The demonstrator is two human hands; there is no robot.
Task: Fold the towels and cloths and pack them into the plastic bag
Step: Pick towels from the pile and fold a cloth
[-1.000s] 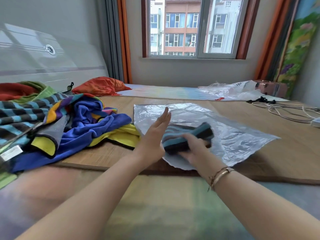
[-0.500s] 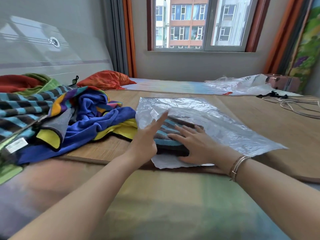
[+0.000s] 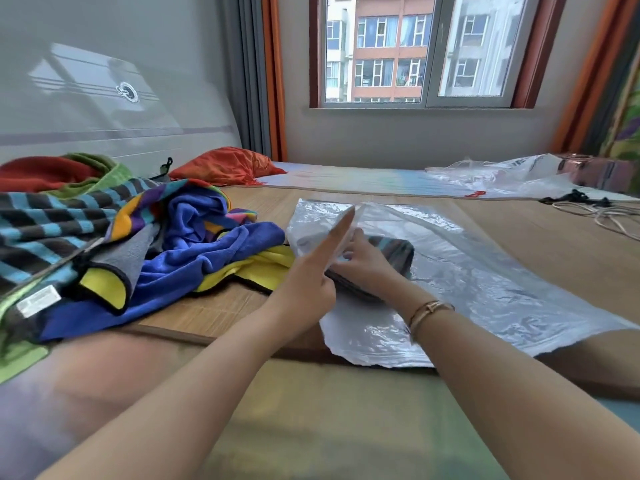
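Only the head view here, looking down over both forearms at a bamboo mat (image 3: 519, 244) spread on the bed.

The step in hand looks like sliding the folded striped towel (image 3: 391, 251) into the clear plastic bag (image 3: 485, 282), which lies flat on the mat. To do it well I'd keep the bag's mouth held wide with one hand and push the towel in flat with the other, low and straight, so the fold doesn't unroll or snag on the film. Push it well toward the far end so there's room for the rest. The plastic is thin and slippery, so the mouth will likely collapse if it's let go early.

Left hand (image 3: 311, 285): raised at the bag's near-left edge, index finger pointing straight up and forward with the top layer of film draped against it, the other fingers curled in. I think it's pinching the film to lift it, but the grip itself is hidden behind the hand, so I can't tell for sure.

Right hand (image 3: 367, 268): palm down on the towel, fingers fairly straight and together, pressing it forward under the lifted plastic. There's a bracelet (image 3: 429, 311) on that wrist.

The towel sits partly inside the mouth, near end apparently sticking out. Plenty left to fold: a heap of loose towels and cloths (image 3: 166, 251) just left of the bag.
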